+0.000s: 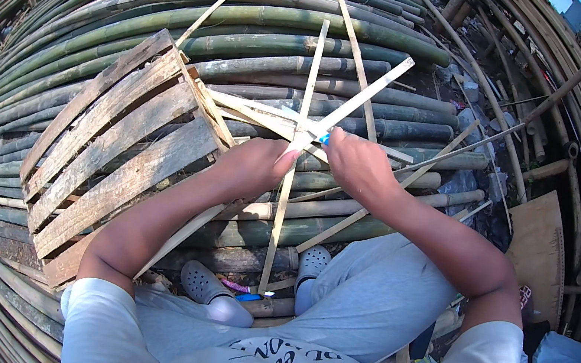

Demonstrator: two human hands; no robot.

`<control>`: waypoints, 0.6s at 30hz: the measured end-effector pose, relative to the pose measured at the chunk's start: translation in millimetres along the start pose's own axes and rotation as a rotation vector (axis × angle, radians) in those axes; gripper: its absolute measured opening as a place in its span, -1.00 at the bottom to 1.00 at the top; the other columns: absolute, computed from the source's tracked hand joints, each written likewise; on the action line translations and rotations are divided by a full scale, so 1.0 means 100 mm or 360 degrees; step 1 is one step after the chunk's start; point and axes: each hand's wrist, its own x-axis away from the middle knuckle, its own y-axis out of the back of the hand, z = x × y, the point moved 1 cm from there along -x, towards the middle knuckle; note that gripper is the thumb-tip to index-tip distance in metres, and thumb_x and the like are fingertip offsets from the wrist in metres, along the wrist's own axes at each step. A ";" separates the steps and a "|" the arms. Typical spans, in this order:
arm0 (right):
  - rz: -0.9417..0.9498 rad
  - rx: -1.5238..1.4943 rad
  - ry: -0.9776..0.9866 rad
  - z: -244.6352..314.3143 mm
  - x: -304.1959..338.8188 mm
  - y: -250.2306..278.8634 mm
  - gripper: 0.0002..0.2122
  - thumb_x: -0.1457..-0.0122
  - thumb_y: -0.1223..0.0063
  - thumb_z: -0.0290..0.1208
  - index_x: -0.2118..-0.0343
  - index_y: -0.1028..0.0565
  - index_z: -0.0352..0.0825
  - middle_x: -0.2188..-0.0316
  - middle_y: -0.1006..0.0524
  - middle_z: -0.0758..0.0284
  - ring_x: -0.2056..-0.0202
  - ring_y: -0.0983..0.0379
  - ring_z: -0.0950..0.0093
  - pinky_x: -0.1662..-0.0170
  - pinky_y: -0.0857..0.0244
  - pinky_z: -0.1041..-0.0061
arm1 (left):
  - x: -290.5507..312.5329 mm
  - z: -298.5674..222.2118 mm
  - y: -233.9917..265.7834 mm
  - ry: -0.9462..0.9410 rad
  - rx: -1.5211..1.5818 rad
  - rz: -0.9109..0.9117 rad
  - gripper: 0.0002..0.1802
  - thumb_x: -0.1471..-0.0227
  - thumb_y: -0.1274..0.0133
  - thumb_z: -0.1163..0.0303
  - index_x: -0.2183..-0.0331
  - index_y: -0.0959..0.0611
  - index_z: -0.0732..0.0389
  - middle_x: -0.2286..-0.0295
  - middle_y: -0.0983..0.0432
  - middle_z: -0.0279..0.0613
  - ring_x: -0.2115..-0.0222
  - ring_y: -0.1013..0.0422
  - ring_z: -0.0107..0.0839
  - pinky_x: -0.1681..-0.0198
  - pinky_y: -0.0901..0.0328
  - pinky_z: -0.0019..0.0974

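Observation:
Several pale bamboo strips cross in front of me, one long strip (313, 72) upright and a wider one (375, 89) slanting to the upper right. At their crossing my left hand (263, 166) is closed, thumb pressed on the strips. My right hand (359, 165) is closed just beside it, round a small blue thing (325, 138) that mostly hides in the fingers; its kind I cannot make out. A pale blue bit (289, 114) shows just beyond the crossing. More thin strips (357, 64) reach outward over the poles.
Green bamboo poles (269, 22) lie in rows beneath the strips. A weathered slatted wooden crate (115, 148) stands tilted at the left, close to my left forearm. At the right are a brown board (539, 249) and loose rubbish. My feet in grey clogs (204, 281) rest near the poles.

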 end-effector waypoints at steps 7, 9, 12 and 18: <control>0.0069 -0.0031 -0.0265 -0.26 -0.14 -0.10 -0.75 -0.31 0.06 -0.26 0.45 -0.36 -0.32 0.74 -0.50 0.25 0.66 -0.53 0.28 0.60 -0.41 0.34 | -0.02 -0.06 0.03 0.0094 -0.0045 0.0083 -0.48 -0.30 0.24 0.06 0.37 -0.55 0.33 0.46 -0.51 0.21 0.35 -0.43 0.20 0.24 -0.28 0.09; 0.0052 -0.0059 0.0225 -0.03 -0.07 -0.03 -0.75 -0.30 0.06 -0.26 0.44 -0.36 -0.32 0.72 -0.51 0.22 0.65 -0.53 0.25 0.58 -0.42 0.31 | -0.02 -0.07 0.05 0.0086 -0.0082 0.0151 -0.45 -0.30 0.31 0.05 0.32 -0.57 0.33 0.38 -0.54 0.22 0.27 -0.46 0.17 0.15 -0.31 0.13; 0.0046 0.0071 -0.0030 -0.42 -0.18 -0.09 -0.75 -0.29 0.04 -0.26 0.46 -0.34 -0.31 0.75 -0.47 0.27 0.67 -0.52 0.30 0.62 -0.39 0.37 | -0.03 -0.08 0.01 0.0019 -0.0023 0.0079 -0.48 -0.30 0.25 0.07 0.40 -0.53 0.35 0.48 -0.50 0.23 0.36 -0.43 0.21 0.26 -0.27 0.11; 0.0204 -0.0063 0.0229 -0.05 -0.05 -0.09 -0.75 -0.32 0.08 -0.28 0.41 -0.33 -0.35 0.71 -0.50 0.18 0.65 -0.51 0.19 0.58 -0.38 0.24 | -0.01 -0.03 0.00 -0.0048 -0.0026 0.0027 -0.50 -0.30 0.23 0.08 0.37 -0.54 0.34 0.44 -0.51 0.23 0.34 -0.44 0.20 0.24 -0.29 0.10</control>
